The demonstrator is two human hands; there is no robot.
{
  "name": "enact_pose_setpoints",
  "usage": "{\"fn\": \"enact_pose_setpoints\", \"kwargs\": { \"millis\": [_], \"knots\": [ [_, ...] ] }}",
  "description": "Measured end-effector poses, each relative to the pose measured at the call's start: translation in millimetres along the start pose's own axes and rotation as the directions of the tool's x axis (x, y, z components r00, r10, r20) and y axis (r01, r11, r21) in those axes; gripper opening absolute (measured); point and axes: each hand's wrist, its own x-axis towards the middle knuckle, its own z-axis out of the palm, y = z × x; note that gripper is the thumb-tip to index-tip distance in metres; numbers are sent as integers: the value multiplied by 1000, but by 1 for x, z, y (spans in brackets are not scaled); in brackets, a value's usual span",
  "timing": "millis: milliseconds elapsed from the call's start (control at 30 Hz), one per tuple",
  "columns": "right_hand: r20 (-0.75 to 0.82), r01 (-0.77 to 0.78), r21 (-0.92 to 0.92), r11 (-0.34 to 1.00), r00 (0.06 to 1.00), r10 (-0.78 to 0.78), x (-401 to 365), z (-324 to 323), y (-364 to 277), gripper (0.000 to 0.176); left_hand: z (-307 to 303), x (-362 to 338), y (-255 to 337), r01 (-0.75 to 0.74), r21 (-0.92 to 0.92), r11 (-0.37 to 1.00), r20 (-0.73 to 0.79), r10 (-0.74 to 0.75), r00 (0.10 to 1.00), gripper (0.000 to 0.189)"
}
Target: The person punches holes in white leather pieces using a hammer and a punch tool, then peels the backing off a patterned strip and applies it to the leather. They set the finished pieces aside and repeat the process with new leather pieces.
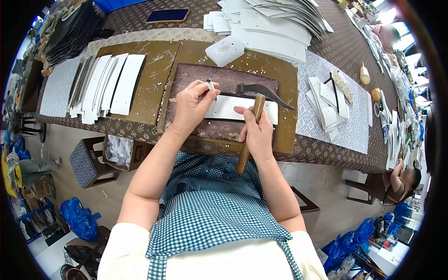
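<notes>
My left hand [192, 105] pinches a small upright tool wrapped in white with a dark tip [210, 84], which looks like a hole punch. It is held by the left part of a long white strip with dark edges [224, 108], lying on a worn reddish-brown block [186, 77]. My right hand [260, 135] is closed round the wooden handle of a hammer [243, 156]. The hammer's dark curved head [268, 89] points away from me, above the strip's right part.
White strips [128, 84] lie in an overlapping row on the left board. More white pieces [275, 28] are heaped behind, and others [329, 102] lie on the right mat. A phone [167, 16], a bottle [364, 74] and a white scrap [225, 50] are also on the table.
</notes>
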Motion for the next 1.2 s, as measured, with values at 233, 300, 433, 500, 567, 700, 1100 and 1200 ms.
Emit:
{"fn": "enact_pose_setpoints", "kwargs": {
  "millis": [233,300,433,500,567,700,1100,1200],
  "knots": [
    [-10,1,4,1000,1000,-1,-1,2,-2,17,-1,-1,-5,-115,20,993,35,115,993,13],
    [-9,4,6,1000,1000,-4,-1,2,-2,16,-3,0,-6,-109,18,994,67,107,992,13],
    [20,-2,-13,1000,1000,2,-2,1,-3,16,-3,3,-7,-67,19,998,104,65,992,14],
    [88,6,-96,995,996,2,0,-3,-9,17,-1,5,-9,-90,21,996,95,87,992,13],
    [181,82,-238,968,983,-39,5,-7,-40,19,1,5,-10,-125,20,992,78,123,989,13],
    [259,383,-164,909,906,-335,3,-5,-145,12,3,6,-11,-174,55,983,75,169,983,10],
    [417,387,-703,597,904,-95,19,-13,-159,22,6,3,-18,-236,74,969,55,233,971,8],
    [326,640,-315,700,766,-554,12,-3,-195,22,7,5,-16,-261,91,961,52,257,965,7]
  ]
}}
